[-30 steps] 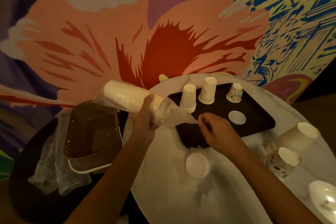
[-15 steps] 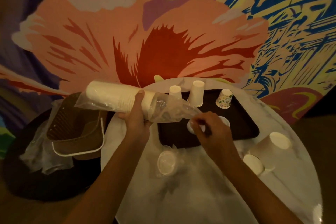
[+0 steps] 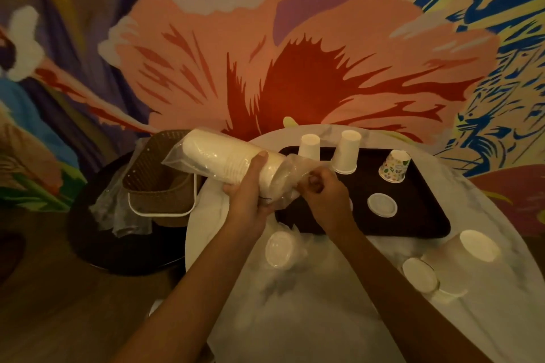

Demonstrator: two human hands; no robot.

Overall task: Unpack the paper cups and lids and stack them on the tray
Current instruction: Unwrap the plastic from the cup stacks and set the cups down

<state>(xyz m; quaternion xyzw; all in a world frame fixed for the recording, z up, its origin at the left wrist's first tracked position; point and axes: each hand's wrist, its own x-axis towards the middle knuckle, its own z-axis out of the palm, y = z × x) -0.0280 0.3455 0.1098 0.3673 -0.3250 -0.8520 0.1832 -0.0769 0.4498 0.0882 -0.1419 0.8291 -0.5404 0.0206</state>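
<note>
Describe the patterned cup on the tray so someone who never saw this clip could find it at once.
A dark tray lies on the round white table. Three upside-down cups stand along its far edge, and the patterned cup is the rightmost. The left cup and middle cup are plain white; it alone carries a coloured leafy print.

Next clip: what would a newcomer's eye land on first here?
The giant flower mural fills the wall behind the table. At centre, the left hand grips a plastic-wrapped sleeve of white cups while the right hand pinches its wrapper, at the dark tray's left edge.
</note>
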